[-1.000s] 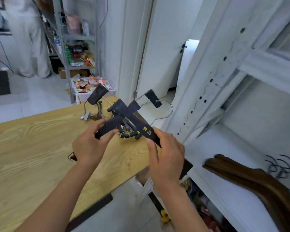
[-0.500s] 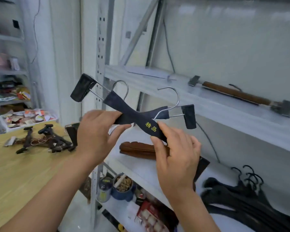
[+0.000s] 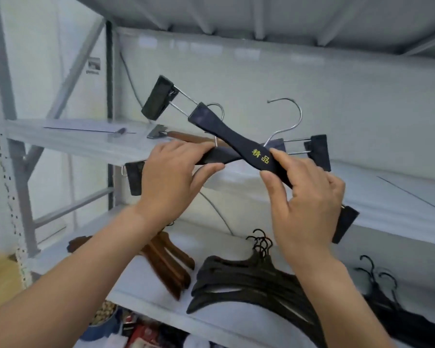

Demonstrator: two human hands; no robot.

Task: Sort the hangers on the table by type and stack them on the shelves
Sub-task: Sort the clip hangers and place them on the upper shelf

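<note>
Two dark navy clip hangers cross each other in front of the upper shelf (image 3: 68, 143). My left hand (image 3: 171, 177) grips the rear hanger (image 3: 219, 155), whose clip shows at the left. My right hand (image 3: 304, 197) pinches the front hanger (image 3: 226, 131), which bears yellow characters and points its clip up-left. A brown clip hanger (image 3: 186, 135) lies on the upper shelf behind them. On the lower shelf (image 3: 146, 285) lie brown wooden hangers (image 3: 168, 262) and a stack of black hangers (image 3: 249, 280).
More black hangers (image 3: 387, 305) lie at the lower shelf's right end. The shelf's perforated upright (image 3: 8, 172) stands at the left, with the wooden table's corner (image 3: 0, 277) beside it. Tins and packets (image 3: 126, 327) fill the level below.
I turned from the table toward the shelves. Both hands carried the two crossed clip hangers up to the level of the upper shelf, keeping their hold.
</note>
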